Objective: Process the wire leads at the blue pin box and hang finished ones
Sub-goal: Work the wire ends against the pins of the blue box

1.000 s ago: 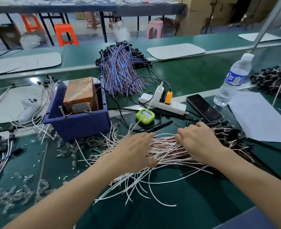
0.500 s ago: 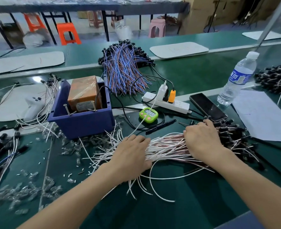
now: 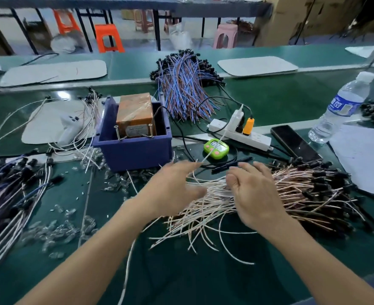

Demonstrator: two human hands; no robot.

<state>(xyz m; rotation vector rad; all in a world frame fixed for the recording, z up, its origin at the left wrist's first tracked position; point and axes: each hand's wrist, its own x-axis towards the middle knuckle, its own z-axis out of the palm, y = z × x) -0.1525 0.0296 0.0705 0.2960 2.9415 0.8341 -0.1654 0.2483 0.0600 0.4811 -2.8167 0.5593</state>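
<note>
Green bench (image 3: 203, 282): large pile of wire leads (image 3: 291, 190) lies apparently unprocessed near the blue pin box (image 3: 133, 153). Left grip (image 3: 173, 190) and right grip (image 3: 254, 194) are spread over it, holding nothing.

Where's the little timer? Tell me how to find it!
Start at the big blue box in the middle of the green table. Right of it, in front of the white power strip, lies the timer. It is the only lime-green thing there, small and rounded, with pink buttons.
</note>
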